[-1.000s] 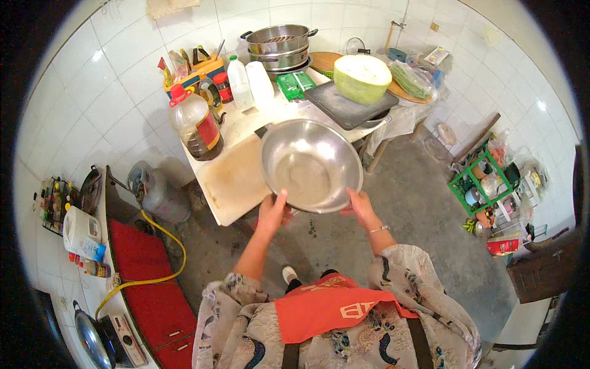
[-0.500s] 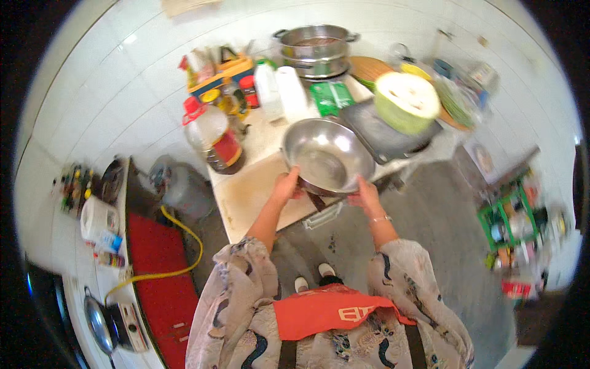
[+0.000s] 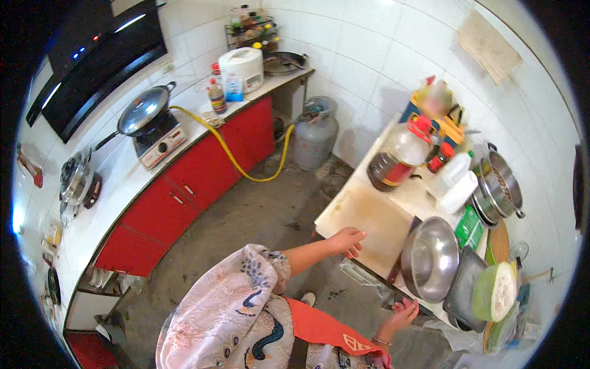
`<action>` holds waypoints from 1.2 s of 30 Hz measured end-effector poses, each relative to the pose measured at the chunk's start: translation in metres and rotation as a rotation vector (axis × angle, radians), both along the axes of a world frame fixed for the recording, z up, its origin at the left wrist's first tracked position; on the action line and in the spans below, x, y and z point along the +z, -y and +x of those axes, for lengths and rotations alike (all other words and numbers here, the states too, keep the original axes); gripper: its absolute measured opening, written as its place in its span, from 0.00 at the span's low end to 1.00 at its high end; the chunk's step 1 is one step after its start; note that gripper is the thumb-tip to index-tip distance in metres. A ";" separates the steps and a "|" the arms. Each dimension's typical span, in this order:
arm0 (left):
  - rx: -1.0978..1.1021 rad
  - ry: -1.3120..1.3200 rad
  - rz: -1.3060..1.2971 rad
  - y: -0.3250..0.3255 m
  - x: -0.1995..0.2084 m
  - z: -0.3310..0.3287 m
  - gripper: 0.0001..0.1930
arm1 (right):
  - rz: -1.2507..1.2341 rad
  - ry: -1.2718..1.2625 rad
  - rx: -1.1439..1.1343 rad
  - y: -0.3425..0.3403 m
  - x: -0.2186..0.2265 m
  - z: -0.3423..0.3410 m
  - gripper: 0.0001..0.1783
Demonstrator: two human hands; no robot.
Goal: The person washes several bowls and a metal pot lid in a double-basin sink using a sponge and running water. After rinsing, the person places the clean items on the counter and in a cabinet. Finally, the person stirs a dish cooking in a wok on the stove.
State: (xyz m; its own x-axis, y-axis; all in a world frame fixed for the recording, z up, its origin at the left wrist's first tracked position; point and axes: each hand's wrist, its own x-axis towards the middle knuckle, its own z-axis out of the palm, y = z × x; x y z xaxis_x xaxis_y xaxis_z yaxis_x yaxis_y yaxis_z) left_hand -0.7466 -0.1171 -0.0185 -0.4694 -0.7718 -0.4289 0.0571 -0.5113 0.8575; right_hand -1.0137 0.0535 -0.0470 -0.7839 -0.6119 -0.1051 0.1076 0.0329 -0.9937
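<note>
A wide stainless steel bowl (image 3: 424,270) stands on the table, by the side of the cutting board (image 3: 372,227). My right hand (image 3: 401,315) is just below the bowl's near rim, apart from it, with fingers spread and nothing held. Over the near edge of the board hovers my left hand (image 3: 348,242), fingers loosely bent and apart, holding nothing. Beyond the bowl lies a dark flat tray-like slab (image 3: 464,286) with a cut green melon (image 3: 495,292) on it.
Behind the board stands a big red-capped jug (image 3: 399,154). A two-tier steamer pot (image 3: 498,187) is near the wall. Across the floor, a red-doored counter (image 3: 203,175) bears a lidded wok (image 3: 144,111) on a stove. A yellow hose (image 3: 233,160) runs to a gas cylinder (image 3: 316,135).
Both hands have let go of the bowl, which now rests on the table. My view has swung left, bringing the stove counter into sight.
</note>
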 end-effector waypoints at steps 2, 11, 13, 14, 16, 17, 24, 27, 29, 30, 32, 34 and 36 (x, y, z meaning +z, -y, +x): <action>0.080 -0.036 0.020 -0.015 0.014 0.056 0.29 | -0.029 -0.028 0.286 0.024 0.023 0.051 0.20; 0.333 -0.375 -0.583 -0.115 0.133 0.394 0.24 | -0.375 0.524 1.978 0.149 0.159 0.382 0.25; 0.538 -0.173 -0.313 -0.107 0.105 0.448 0.24 | -0.073 0.631 1.946 0.183 0.126 0.473 0.24; 0.231 0.775 -0.437 -0.113 0.082 0.465 0.24 | -0.076 0.397 1.913 0.177 0.100 0.506 0.22; -0.023 1.644 -0.538 -0.142 0.042 0.502 0.22 | -0.139 -0.073 1.799 0.181 0.065 0.572 0.20; 0.395 1.029 -0.672 -0.144 0.020 0.527 0.20 | -0.194 -0.324 1.697 0.199 0.071 0.601 0.19; 0.811 1.746 -0.481 -0.167 0.069 0.617 0.21 | -0.094 0.499 2.113 0.214 0.147 0.706 0.15; 0.944 1.485 -0.683 -0.151 0.060 0.655 0.19 | -1.017 -1.554 1.181 0.234 0.117 0.742 0.14; 1.017 1.410 -0.771 -0.135 0.064 0.683 0.18 | -0.716 -0.827 1.651 0.257 0.111 0.774 0.13; 1.068 1.382 -0.757 -0.133 0.068 0.695 0.17 | -0.541 -0.694 1.761 0.254 0.122 0.781 0.13; 1.147 1.395 -0.755 -0.124 0.072 0.723 0.16 | -0.477 -0.603 1.883 0.265 0.119 0.802 0.14; 1.203 1.269 -0.637 -0.097 0.090 0.737 0.16 | -0.457 -0.570 1.926 0.292 0.112 0.821 0.14; 1.230 1.159 -0.618 -0.069 0.109 0.744 0.16 | -0.443 -0.505 1.972 0.324 0.102 0.841 0.13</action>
State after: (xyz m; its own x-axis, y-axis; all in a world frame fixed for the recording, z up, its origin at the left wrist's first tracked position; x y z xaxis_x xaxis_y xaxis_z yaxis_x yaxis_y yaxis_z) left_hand -0.0031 -0.0480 0.0909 0.7356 -0.5693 0.3673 -0.5880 -0.2673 0.7634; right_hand -0.1724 -0.2702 0.0546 0.8928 -0.3951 0.2162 0.0131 -0.4570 -0.8894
